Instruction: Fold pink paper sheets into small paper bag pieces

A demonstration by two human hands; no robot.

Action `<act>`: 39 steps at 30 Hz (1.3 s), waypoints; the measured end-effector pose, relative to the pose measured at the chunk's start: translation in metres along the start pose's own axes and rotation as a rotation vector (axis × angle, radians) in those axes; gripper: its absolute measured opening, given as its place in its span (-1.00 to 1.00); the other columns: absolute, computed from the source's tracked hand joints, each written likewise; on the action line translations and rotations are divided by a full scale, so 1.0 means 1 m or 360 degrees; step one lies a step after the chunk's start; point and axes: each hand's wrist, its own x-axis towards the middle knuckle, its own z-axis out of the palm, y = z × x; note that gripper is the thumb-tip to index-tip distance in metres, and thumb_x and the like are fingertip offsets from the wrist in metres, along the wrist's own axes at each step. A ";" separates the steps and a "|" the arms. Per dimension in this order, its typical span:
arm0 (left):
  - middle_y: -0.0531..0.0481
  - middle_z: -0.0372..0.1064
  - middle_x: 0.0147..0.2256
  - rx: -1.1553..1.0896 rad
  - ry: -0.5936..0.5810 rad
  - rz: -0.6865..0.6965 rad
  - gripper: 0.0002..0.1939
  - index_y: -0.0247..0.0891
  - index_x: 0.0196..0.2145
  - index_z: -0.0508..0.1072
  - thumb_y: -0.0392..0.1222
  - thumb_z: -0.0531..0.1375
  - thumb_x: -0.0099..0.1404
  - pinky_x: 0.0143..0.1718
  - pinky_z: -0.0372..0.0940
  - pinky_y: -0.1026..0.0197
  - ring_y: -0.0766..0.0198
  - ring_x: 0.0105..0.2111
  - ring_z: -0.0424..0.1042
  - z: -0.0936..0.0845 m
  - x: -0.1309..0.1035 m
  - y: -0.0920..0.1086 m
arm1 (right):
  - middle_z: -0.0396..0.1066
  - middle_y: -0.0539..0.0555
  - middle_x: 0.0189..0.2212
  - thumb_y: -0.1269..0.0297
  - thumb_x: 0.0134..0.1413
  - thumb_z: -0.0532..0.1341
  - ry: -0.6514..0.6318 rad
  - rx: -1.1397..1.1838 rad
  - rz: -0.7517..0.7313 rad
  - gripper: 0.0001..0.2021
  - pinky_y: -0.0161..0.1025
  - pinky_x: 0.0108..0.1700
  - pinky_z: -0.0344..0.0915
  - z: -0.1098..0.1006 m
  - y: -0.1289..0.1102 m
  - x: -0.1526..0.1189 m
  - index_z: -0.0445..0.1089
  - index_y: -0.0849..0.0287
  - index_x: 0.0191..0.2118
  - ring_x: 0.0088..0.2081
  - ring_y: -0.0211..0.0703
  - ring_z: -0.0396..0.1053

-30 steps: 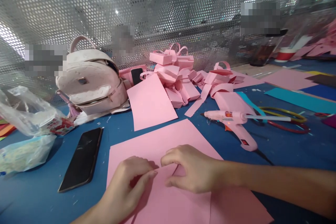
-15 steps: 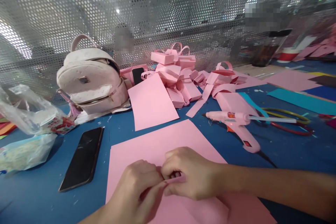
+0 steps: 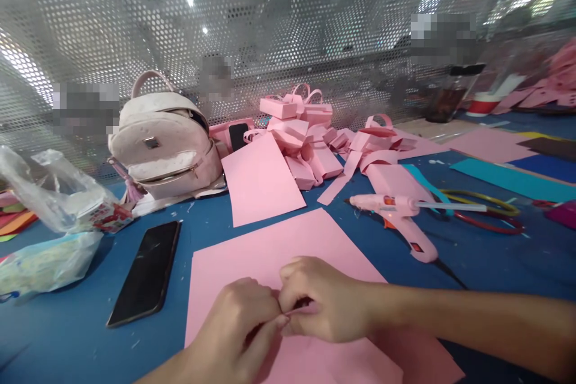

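Observation:
Both hands meet over large pink paper sheets [image 3: 225, 270] on the blue table. My left hand [image 3: 245, 324] is closed, thumb and fingers pinching the edge of a pink paper piece [image 3: 333, 354]. Against it, my right hand [image 3: 326, 300] is curled, gripping the same paper's edge, a narrow strip of which shows between its thumb and fingers. The hands' fingertips touch; the paper under them is partly hidden. A pink glue gun [image 3: 398, 207] with a clear stick lies on its side to the right, beyond my right forearm.
A black phone [image 3: 146, 270] lies left of the sheets, near plastic bags [image 3: 54, 258]. Behind stand a pale backpack [image 3: 166, 138] and a heap of folded pink paper boxes [image 3: 299, 132]. A loose pink sheet [image 3: 263, 180] leans forward. Coloured paper [image 3: 513, 180] lies at right.
The view has shifted slightly, so the background sits a little differently. Both hands remain on the same paper, fingertips now closer together. Its lower right corner reaches slightly further right.

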 end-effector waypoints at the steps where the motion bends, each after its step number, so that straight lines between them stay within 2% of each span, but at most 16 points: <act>1: 0.09 0.11 -0.54 -0.0004 -0.0008 0.0004 -0.68 -0.19 -0.50 0.04 -0.21 -0.05 0.45 -0.35 0.04 0.21 0.28 -0.50 0.13 0.000 0.000 0.000 | -0.07 -0.15 -0.69 0.30 0.09 0.27 -0.0001 0.0013 0.0000 -0.55 -0.25 -0.36 -0.05 0.000 0.000 0.000 0.01 0.19 -0.65 -0.55 -0.31 -0.08; 8: 0.09 0.12 -0.57 -0.0131 0.0083 -0.0191 -0.62 -0.19 -0.54 0.06 -0.17 -0.05 0.48 -0.42 0.04 0.25 0.31 -0.51 0.13 -0.004 0.000 0.001 | -0.02 -0.13 -0.62 0.22 0.24 0.19 -0.0058 0.0067 0.0077 -0.55 -0.26 -0.36 -0.04 -0.005 0.002 0.000 0.04 0.18 -0.62 -0.52 -0.32 0.00; 14: 0.10 0.11 -0.57 -0.0321 0.0127 -0.0215 -0.61 -0.21 -0.54 0.16 -0.12 -0.03 0.47 -0.43 0.08 0.28 0.32 -0.51 0.14 -0.008 0.003 0.004 | 0.02 -0.13 -0.60 0.16 0.32 0.11 -0.0073 0.0120 0.0066 -0.56 -0.26 -0.26 0.08 -0.006 0.001 0.000 0.06 0.16 -0.58 -0.50 -0.31 0.06; 18: 0.12 0.01 -0.58 -0.0377 0.0096 -0.0268 -0.56 -0.21 -0.57 0.07 -0.08 -0.03 0.48 -0.49 0.02 0.28 0.35 -0.53 0.07 -0.009 0.003 0.002 | 0.09 -0.10 -0.56 0.17 0.36 0.04 -0.0017 0.0130 0.0068 -0.61 -0.26 -0.27 0.08 -0.005 0.002 -0.001 0.10 0.16 -0.53 -0.47 -0.29 0.09; 23: 0.10 0.07 -0.58 -0.0258 0.0095 -0.0215 -0.56 -0.22 -0.57 0.08 -0.10 -0.03 0.48 -0.46 0.06 0.28 0.34 -0.52 0.13 -0.011 0.004 0.003 | 0.11 -0.10 -0.58 0.19 0.36 0.01 -0.0058 0.0076 0.0028 -0.60 -0.25 -0.26 0.09 -0.005 0.004 -0.002 0.06 0.16 -0.54 -0.48 -0.30 0.07; 25: 0.10 0.07 -0.60 -0.0272 0.0133 -0.0222 -0.53 -0.21 -0.59 0.07 -0.08 -0.04 0.49 -0.49 0.08 0.28 0.34 -0.55 0.14 -0.011 0.002 0.001 | 0.08 -0.10 -0.57 0.19 0.38 -0.03 -0.0026 0.0115 0.0063 -0.60 -0.26 -0.30 0.09 -0.006 0.006 -0.002 0.03 0.14 -0.53 -0.48 -0.29 0.06; 27: 0.07 0.17 -0.59 -0.0241 0.0220 -0.0218 -0.53 -0.21 -0.59 0.17 -0.08 -0.01 0.49 -0.45 0.17 0.29 0.31 -0.53 0.24 -0.011 -0.003 -0.003 | 0.04 -0.09 -0.57 0.18 0.39 -0.05 0.0007 0.0142 0.0095 -0.60 -0.28 -0.33 0.09 -0.008 0.008 -0.003 -0.01 0.13 -0.53 -0.47 -0.28 0.05; 30: -0.08 0.45 -0.40 -0.0114 0.0344 -0.0140 -0.72 -0.24 -0.39 0.44 -0.16 0.07 0.46 -0.23 0.34 0.23 0.20 -0.31 0.46 -0.009 -0.013 -0.013 | 0.07 -0.08 -0.57 0.20 0.38 -0.03 0.0019 0.0100 0.0050 -0.60 -0.27 -0.30 0.09 -0.010 0.011 -0.005 0.00 0.14 -0.54 -0.47 -0.28 0.06; 32: -0.14 0.51 -0.29 -0.0056 0.0358 -0.0115 -0.79 -0.26 -0.27 0.51 -0.19 0.10 0.45 -0.16 0.36 0.20 0.16 -0.23 0.49 -0.009 -0.016 -0.018 | 0.08 -0.08 -0.57 0.20 0.37 -0.01 0.0036 0.0138 0.0055 -0.60 -0.27 -0.30 0.08 -0.011 0.012 -0.005 0.06 0.15 -0.55 -0.47 -0.28 0.06; 36: -0.06 0.43 -0.49 -0.0042 0.0323 -0.0130 -0.60 -0.26 -0.42 0.50 -0.10 0.01 0.50 -0.37 0.32 0.25 0.25 -0.46 0.40 -0.015 -0.009 -0.014 | 0.12 -0.10 -0.58 0.14 0.25 0.18 0.0148 0.0518 0.0291 -0.65 -0.32 -0.43 0.02 -0.012 0.012 -0.004 0.27 0.19 -0.53 -0.50 -0.32 0.04; 39: -0.01 0.33 -0.57 0.0000 0.0330 -0.0036 -0.53 -0.24 -0.49 0.46 -0.07 -0.02 0.52 -0.38 0.28 0.23 0.27 -0.52 0.32 -0.021 -0.002 -0.007 | 0.23 -0.08 -0.58 0.11 0.12 0.29 0.0220 0.0714 0.0437 -0.69 -0.33 -0.47 0.01 -0.012 0.012 -0.003 0.41 0.24 -0.49 -0.51 -0.33 0.07</act>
